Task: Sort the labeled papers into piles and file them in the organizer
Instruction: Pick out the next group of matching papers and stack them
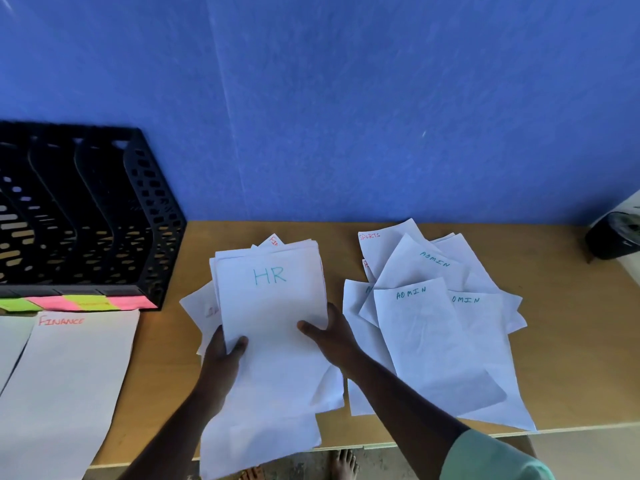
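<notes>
Head view: both hands hold the unsorted stack (273,306) at table centre. Left hand (221,355) grips its left edge, thumb on top; right hand (329,332) grips the right edge, thumb across the top sheet. Top sheet reads HR; a red-lettered sheet pokes out at 12 o'clock of the stack, more loose sheets fan out underneath at 9 o'clock

Step, as I read it: peel the HR sheet and start or feed an HR pile. Best done by keeping the left grip as anchor, sliding only the top sheet off with the right thumb, and checking that one sheet comes away, not two. The stack is ragged, so square the edges first

Around: messy ADMIN pile (433,323) at 3 o'clock, a SPORTS sheet (377,244) mixed in at its far side, needs pulling out. FINANCE sheet (69,375) at 9 o'clock, hanging over the near table (571,341) edge, could slip. Black organizer (86,216) at 10 o'clock, slots look empty, coloured sticky tabs (79,303) along its front; text unreadable. Dark object (613,233) at 2 o'clock, can't identify
</notes>
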The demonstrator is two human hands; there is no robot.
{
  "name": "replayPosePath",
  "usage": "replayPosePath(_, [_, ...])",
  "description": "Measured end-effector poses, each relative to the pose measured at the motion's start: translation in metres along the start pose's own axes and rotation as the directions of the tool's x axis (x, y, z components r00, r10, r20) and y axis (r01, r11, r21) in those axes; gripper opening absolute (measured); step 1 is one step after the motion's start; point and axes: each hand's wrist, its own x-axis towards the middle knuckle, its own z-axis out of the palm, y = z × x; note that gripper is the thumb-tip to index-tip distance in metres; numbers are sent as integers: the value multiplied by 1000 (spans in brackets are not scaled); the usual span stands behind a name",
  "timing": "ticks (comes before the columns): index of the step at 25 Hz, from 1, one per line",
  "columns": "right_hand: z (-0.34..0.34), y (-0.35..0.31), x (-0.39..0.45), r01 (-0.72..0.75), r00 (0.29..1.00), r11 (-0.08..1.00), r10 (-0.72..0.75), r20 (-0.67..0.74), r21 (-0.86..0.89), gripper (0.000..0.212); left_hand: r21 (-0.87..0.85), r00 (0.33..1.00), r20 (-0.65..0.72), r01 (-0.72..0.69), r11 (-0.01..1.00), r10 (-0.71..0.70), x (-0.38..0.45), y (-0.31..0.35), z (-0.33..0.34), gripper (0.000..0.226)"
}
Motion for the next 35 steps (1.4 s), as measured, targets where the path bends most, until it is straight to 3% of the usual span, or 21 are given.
replayPosePath(2, [1, -8, -4, 41, 996, 999, -44, -83, -35, 25, 0, 999, 0, -40, 999, 40, -4, 13, 18, 34])
replayPosePath(5, [-4, -18, -14, 144, 962, 990, -140, -236, 1, 17, -13, 987, -86, -136, 991, 134, -11, 34, 38, 34])
replayPosePath(9, [-14, -42, -39, 369, 865, 925, -309, -396, 85, 27, -18, 961, -162, -231, 973, 225, -15, 67, 53, 27])
replayPosePath(13, [-19, -57, -54, 525, 767, 847, -431, -477, 80, 37, -5, 886, -239, -411, 912, 398, -31, 90, 65, 37])
replayPosePath(16, [-21, -43, -50, 473, 806, 872, -373, -459, 123, 44, 69, 847, -256, -465, 882, 466, -37, 87, 65, 48])
replayPosePath(19, [-19, -20, -41, 316, 868, 948, -271, -415, 42, 28, 177, 849, -250, -432, 884, 465, -38, 71, 63, 36])
replayPosePath(22, [-11, -12, -35, 257, 894, 965, -217, -392, 51, 19, 188, 852, -269, -410, 892, 448, -39, 64, 65, 45])
replayPosePath(25, [-7, -20, -40, 358, 864, 929, -289, -412, 99, 43, 161, 824, -295, -456, 875, 483, -36, 61, 67, 39])
replayPosePath(30, [-6, -7, -39, 275, 877, 951, -189, -441, 140, 62, 221, 808, -307, -453, 864, 503, -32, 40, 58, 41])
replayPosePath(35, [-11, 2, -19, 166, 923, 979, -114, -367, 115, 49, 236, 876, -199, -391, 889, 439, -17, 38, 53, 45])
